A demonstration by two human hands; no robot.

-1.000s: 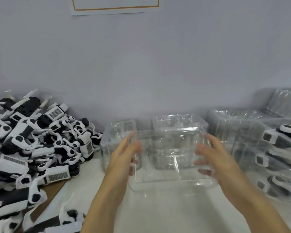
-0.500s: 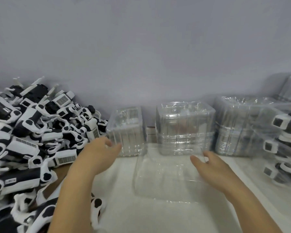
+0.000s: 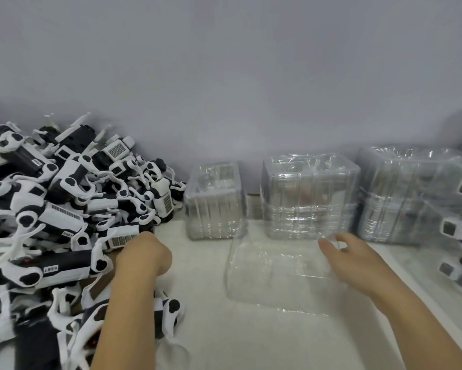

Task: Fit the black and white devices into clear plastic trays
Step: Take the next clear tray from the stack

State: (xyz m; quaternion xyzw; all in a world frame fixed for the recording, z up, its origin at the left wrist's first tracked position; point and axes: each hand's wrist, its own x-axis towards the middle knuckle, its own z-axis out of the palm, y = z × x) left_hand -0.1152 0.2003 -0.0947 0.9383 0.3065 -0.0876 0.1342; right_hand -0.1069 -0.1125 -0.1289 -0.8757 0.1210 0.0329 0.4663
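Both hands flank the clear tray (image 3: pixel 275 273) lying flat on the tabletop (image 3: pixel 251 343): right hand (image 3: pixel 355 260) open-fingered at its right edge, left hand (image 3: pixel 144 253) reaching the device pile (image 3: pixel 59 209), fingers hidden. Behind the tray stand tray stacks (image 3: pixel 308 196).

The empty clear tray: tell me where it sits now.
The empty clear tray lies flat on the white table, centre-right, before the tray stacks, the right hand at its right edge.
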